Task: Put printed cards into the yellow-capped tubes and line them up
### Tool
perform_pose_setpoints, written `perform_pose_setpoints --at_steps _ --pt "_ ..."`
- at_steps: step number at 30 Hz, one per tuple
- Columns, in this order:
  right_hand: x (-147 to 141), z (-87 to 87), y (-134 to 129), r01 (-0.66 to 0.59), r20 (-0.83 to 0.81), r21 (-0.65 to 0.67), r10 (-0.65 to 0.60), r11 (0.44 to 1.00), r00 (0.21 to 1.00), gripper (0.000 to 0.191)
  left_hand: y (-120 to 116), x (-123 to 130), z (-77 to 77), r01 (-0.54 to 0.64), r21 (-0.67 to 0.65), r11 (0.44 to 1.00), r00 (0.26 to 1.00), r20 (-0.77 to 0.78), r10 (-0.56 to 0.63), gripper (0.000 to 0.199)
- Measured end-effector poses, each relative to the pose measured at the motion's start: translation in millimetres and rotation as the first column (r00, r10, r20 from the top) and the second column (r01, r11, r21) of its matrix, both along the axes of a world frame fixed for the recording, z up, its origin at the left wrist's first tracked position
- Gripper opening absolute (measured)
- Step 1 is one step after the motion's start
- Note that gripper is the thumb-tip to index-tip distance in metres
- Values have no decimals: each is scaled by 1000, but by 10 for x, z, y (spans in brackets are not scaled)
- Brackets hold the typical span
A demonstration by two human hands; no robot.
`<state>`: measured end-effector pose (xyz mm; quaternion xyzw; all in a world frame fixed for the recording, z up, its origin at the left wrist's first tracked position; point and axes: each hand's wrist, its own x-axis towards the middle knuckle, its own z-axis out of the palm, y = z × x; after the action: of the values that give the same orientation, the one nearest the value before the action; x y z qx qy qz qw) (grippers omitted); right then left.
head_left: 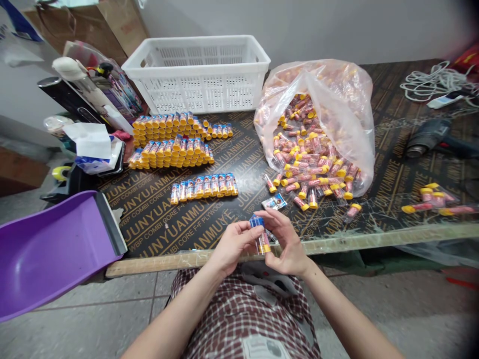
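Note:
Over the table's front edge, my left hand [232, 244] pinches a small clear tube [263, 243] between thumb and fingers. The tube has a yellow cap at its lower end and a blue printed sleeve at its upper end. My right hand [286, 244] grips the same tube from the other side, thumb by the cap and fingertips near the sleeve. A few flat printed sleeves [275, 201] lie just beyond the hands. Further back right, a clear plastic bag [350, 119] spills many unsleeved yellow-capped tubes [310, 169]. To the left lies a row of sleeved tubes [204, 186].
Stacked sleeved tubes [172, 152] lie behind that row, before a white plastic basket [198, 75]. A purple dustpan [48, 249] juts out at the left edge. On the right are a heat gun [430, 137], a white cable [430, 80] and several loose tubes [436, 197].

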<state>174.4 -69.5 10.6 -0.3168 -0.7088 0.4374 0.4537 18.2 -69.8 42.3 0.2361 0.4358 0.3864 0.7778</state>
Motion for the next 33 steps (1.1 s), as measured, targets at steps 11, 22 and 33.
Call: perform_pose_setpoints --at_steps 11,22,33 --pt "-34 -24 6 -12 -20 -39 11 999 1000 83 -12 13 -63 -26 16 1000 1000 7 26 44" --pt "281 46 211 322 74 -46 -318 946 945 75 951 -1332 -67 -130 451 883 333 -819 467 39" --pt "742 7 245 522 307 172 -549 835 777 34 953 -1175 -149 99 535 839 -17 -842 538 39"
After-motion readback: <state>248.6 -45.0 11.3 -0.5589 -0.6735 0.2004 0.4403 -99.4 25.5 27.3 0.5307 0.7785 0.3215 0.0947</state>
